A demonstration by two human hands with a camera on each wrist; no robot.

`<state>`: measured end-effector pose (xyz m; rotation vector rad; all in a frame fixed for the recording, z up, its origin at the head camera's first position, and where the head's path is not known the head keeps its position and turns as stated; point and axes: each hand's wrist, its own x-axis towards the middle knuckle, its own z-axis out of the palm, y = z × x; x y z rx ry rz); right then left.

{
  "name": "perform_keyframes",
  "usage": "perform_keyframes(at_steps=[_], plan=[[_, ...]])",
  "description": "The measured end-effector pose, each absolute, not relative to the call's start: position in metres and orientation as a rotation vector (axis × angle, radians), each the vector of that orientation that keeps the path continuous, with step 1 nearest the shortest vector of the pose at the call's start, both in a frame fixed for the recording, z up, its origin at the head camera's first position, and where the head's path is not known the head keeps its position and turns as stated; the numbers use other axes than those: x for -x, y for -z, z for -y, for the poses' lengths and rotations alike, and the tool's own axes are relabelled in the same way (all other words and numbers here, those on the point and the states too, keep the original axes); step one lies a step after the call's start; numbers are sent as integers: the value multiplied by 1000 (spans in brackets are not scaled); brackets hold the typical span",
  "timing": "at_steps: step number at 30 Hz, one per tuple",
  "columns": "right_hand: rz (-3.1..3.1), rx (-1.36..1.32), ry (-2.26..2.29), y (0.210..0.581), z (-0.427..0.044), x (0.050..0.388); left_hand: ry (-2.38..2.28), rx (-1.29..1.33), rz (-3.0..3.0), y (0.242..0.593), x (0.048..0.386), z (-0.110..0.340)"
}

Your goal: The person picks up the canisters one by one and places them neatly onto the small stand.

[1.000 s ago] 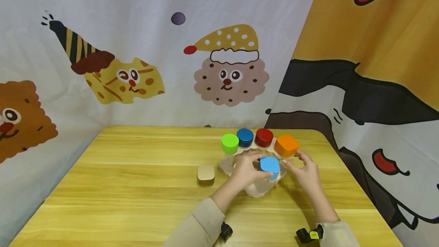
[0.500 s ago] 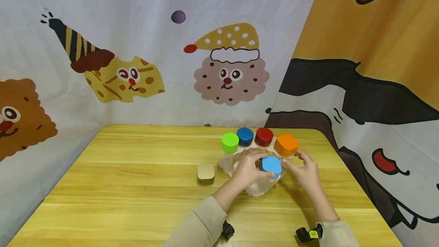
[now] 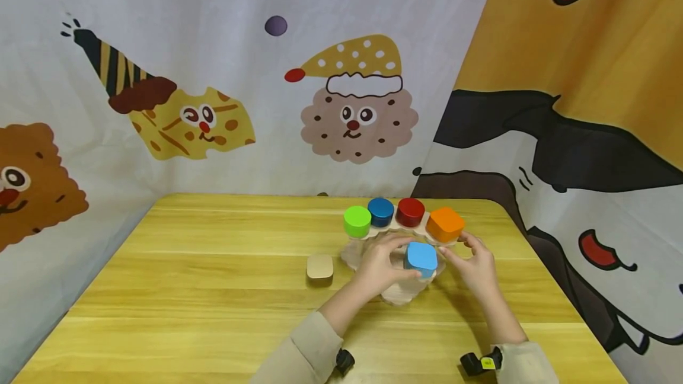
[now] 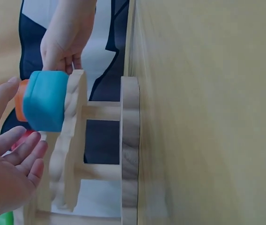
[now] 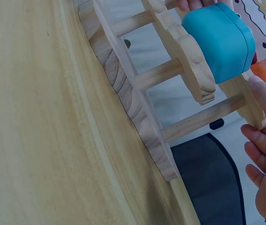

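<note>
A light-blue rounded block [image 3: 421,258] sits on the front tier of a tiered wooden stand [image 3: 400,294]. My left hand [image 3: 376,265] is around the block's left side; in the left wrist view its fingers [image 4: 27,152] are spread, apart from the block. At the stand's right end, my right hand [image 3: 476,268] grips the edge of the rear tier, thumb above and fingers below in the right wrist view. On that rear tier stand a green block [image 3: 357,221], a dark-blue block [image 3: 380,212], a red block [image 3: 410,212] and an orange block [image 3: 445,224].
A beige rounded block [image 3: 319,270] lies on the wooden table [image 3: 187,289], left of the stand. Behind the table hangs a cloth [image 3: 213,28] printed with cartoon figures. Black wrist devices [image 3: 480,363] sit at both cuffs.
The light-blue block has shifted slightly right, then stopped. My left fingers and thumb have loosened from it and drawn a little left. My right hand has stayed at the stand's edge.
</note>
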<state>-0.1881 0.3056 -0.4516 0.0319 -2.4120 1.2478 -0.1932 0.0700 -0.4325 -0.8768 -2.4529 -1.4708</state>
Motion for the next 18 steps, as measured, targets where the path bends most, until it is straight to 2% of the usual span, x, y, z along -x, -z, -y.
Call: perform_keyframes(at_steps=[8,18], plan=[[2424,-28,-1249,452,-306,188,1664,907,2395,429,180,-46],[2440,-9,-1255,451,-306,187,1665,818,2384,430,169,-7]])
